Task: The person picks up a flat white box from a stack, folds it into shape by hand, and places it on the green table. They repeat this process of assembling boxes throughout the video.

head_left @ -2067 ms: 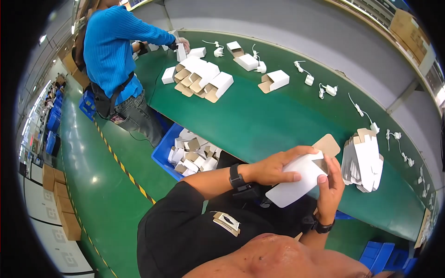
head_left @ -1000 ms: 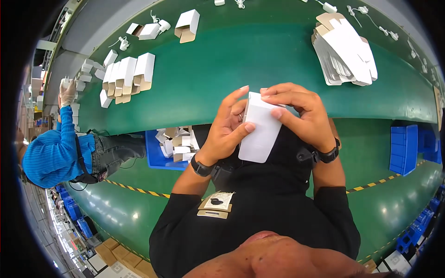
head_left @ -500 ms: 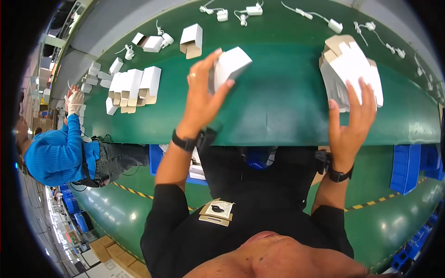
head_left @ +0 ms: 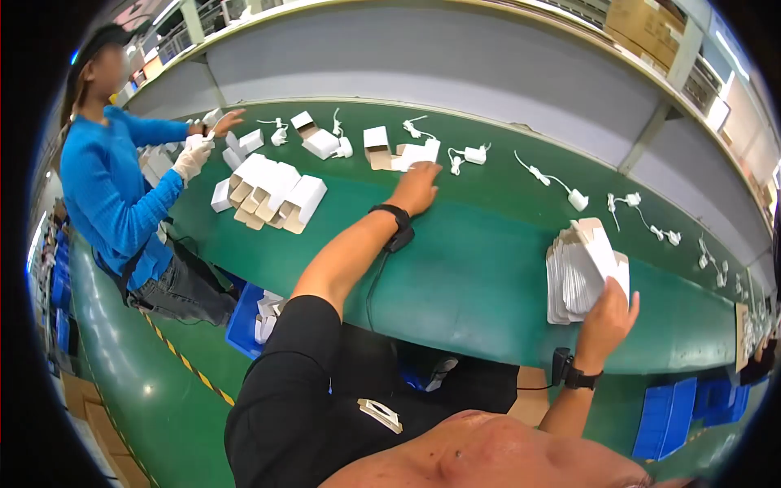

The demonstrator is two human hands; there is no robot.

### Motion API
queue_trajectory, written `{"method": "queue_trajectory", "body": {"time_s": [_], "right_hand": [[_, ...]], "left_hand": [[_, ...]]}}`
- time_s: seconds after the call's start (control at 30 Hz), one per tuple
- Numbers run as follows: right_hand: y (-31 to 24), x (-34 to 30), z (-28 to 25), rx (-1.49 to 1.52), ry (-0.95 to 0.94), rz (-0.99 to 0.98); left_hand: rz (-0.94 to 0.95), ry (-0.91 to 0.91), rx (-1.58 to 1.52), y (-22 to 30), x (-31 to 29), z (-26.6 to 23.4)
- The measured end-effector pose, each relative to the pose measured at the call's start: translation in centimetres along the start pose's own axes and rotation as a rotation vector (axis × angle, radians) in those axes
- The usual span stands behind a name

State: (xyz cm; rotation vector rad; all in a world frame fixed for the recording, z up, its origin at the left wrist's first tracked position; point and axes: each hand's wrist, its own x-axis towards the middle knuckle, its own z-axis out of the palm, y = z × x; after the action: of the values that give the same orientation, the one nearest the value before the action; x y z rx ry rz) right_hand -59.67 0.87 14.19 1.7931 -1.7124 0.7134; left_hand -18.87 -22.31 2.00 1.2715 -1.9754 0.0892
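My left hand (head_left: pixel 416 189) reaches to the back of the green bench, its fingers closed at the near edge of a white box (head_left: pixel 419 153). Another white box (head_left: pixel 377 138), with its brown inside showing, stands just left of it. My right hand (head_left: pixel 608 321) is at the near right side of a stack of flattened white cartons (head_left: pixel 568 272). Its fingers are apart and touch the stack, where one carton (head_left: pixel 598 246) lies askew on top. The right thumb is hidden.
White chargers with cables (head_left: pixel 472 154) lie along the back. Several open white boxes (head_left: pixel 272 191) are grouped at left, near a co-worker in a blue top (head_left: pixel 122 187). Blue bins (head_left: pixel 663 419) stand below the bench. A shelf (head_left: pixel 521 12) runs behind it.
My left hand has carried the white box away from me, to the back row. My right hand has slid to the near edge of the carton stack. The view has tilted up.
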Motion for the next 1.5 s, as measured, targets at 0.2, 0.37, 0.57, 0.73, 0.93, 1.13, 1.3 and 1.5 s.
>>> {"method": "queue_trajectory", "body": {"time_s": [0.2,0.37,0.57,0.73,0.93,1.13,1.3,1.5], "right_hand": [[-5.6,-0.1,-3.0,0.116,0.315,-0.106],[-15.3,-4.0,-4.3,0.751,0.058,-0.119],[-15.1,-5.6,-6.2,1.219,-0.194,-0.021],[-8.9,-0.5,-8.8,1.384,-0.734,0.093],[-6.4,-0.5,-9.1,1.283,-1.089,-0.13],[-5.3,-0.8,-10.0,1.287,-1.016,-0.151],[-5.4,0.0,-11.5,1.119,-1.179,-0.27],[-4.8,-1.2,-11.5,1.297,-1.009,0.124]], "left_hand": [[-0.24,-0.325,-1.254,20.0,-4.6,-9.7],[-0.306,-0.256,-1.603,24.5,-8.8,-11.7],[-0.329,-0.272,-1.625,23.1,-13.2,-13.7],[-0.184,-0.798,-1.491,24.0,-15.2,-16.5],[-0.231,-0.892,-1.657,26.2,-16.5,-16.8],[-0.137,-0.795,-1.543,28.3,-16.3,-16.9],[-0.198,-0.752,-1.44,28.0,-16.4,-16.5],[-0.371,-0.464,-1.364,29.5,-15.9,-16.9]]}}
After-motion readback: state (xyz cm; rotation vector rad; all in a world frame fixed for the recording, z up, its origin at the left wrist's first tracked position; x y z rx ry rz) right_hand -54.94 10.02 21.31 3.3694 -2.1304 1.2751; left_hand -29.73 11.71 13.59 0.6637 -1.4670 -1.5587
